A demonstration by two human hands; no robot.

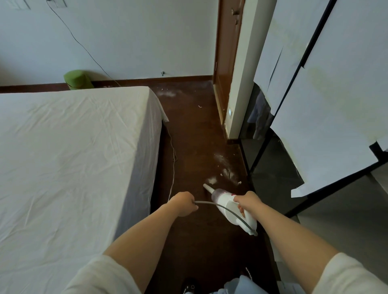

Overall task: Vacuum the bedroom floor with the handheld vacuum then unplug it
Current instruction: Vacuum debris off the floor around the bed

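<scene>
- The right hand [248,202] is wrapped around the handle of the handheld vacuum [233,207], a white body with a clear front chamber and a pale nozzle [207,187] aimed down at the dark brown floor [195,142].
- A small red mark sits on the vacuum's white casing beside the right hand; it is too small to read.
- The left hand [184,203] is closed around the grey cord [226,207], which arcs from that fist over to the rear end of the vacuum. The two hands are apart, at about the same height.
- What the clear chamber contains cannot be told.
- White dust and crumbs [223,165] lie on the floor just past the nozzle tip; another pale patch lies farther off near the skirting board.
- From the left fist the cord trails along the floor beside the bed [69,151], which is covered by a white sheet, then climbs the white wall [126,35] to a socket [56,2] at the top edge.
- A green cylinder-shaped object [77,79] stands behind the bed against the wall.
- To the right, a brown door [225,63] stands by a white frame.
</scene>
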